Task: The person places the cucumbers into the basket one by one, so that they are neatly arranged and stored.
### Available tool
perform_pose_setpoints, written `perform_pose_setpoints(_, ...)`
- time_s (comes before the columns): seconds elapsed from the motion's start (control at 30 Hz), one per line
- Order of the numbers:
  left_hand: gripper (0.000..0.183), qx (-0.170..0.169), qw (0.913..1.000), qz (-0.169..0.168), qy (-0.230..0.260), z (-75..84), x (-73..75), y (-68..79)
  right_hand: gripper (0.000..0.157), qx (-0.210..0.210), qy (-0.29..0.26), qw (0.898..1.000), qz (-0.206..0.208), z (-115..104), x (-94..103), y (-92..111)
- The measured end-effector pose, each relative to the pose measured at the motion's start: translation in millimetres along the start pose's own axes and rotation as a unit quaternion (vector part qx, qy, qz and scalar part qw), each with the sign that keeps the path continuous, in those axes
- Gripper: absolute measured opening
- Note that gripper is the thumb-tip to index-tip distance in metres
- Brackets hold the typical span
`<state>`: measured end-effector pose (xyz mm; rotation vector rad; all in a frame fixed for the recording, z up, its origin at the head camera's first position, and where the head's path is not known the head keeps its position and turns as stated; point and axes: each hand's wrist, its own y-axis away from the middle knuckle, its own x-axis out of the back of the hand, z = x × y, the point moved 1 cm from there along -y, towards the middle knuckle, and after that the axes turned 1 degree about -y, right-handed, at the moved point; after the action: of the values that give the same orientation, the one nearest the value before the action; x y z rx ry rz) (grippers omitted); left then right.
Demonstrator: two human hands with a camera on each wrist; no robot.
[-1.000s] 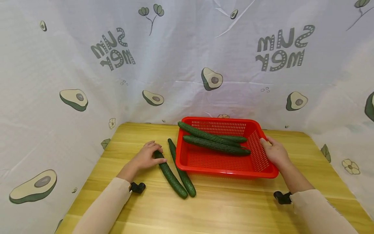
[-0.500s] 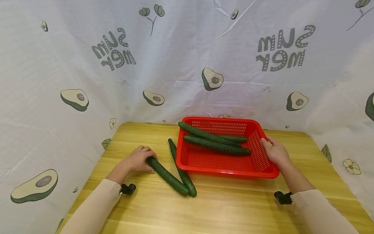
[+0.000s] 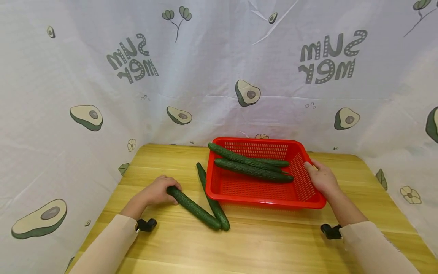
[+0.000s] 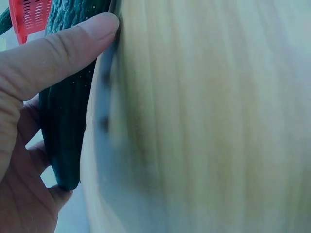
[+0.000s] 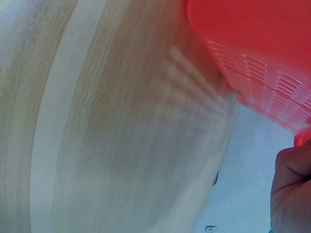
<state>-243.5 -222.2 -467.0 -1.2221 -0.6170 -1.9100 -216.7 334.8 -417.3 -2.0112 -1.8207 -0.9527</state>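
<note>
My left hand (image 3: pixel 160 191) grips the upper left end of a dark green cucumber (image 3: pixel 195 210) on the table. In the left wrist view the thumb (image 4: pixel 73 51) lies across this cucumber (image 4: pixel 68 126), with fingers behind it. Its lower end meets a second cucumber (image 3: pixel 216 208), which lies along the left side of a red plastic basket (image 3: pixel 263 200). My right hand (image 3: pixel 322 179) holds the basket's right rim, thumb on top; its other fingers are mostly hidden. Inside the basket lie three cucumbers (image 3: pixel 254 170), one with its tip over the upper left rim.
The wooden table (image 3: pixel 260 243) runs up to a white cloth (image 3: pixel 212 68) printed with avocados, which hangs at the back and sides. A black wrist camera (image 3: pixel 147 225) sits on the left wrist, and another black camera (image 3: pixel 330 231) on the right.
My left hand has moved left and slightly down, drawing the cucumber's upper end away from the basket. Its lower end has come against the other cucumber. The right hand and basket have stayed put.
</note>
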Motion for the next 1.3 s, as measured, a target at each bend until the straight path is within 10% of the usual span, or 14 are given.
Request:
perform_pose_setpoints(0.73, 0.041, -0.087, 0.9926, 0.078, 0.031, 47.0, 27.1, 10.5, 0.078, -0.003, 0.011, 1.000, 0.002, 0.6, -0.1, -0.3)
perform_pose_setpoints(1.3, 0.042, -0.184, 0.9707, 0.148, 0.044, 86.6, 40.3, 0.9, 0.079, -0.003, 0.005, 1.000, -0.002, 1.7, 0.1, -1.3)
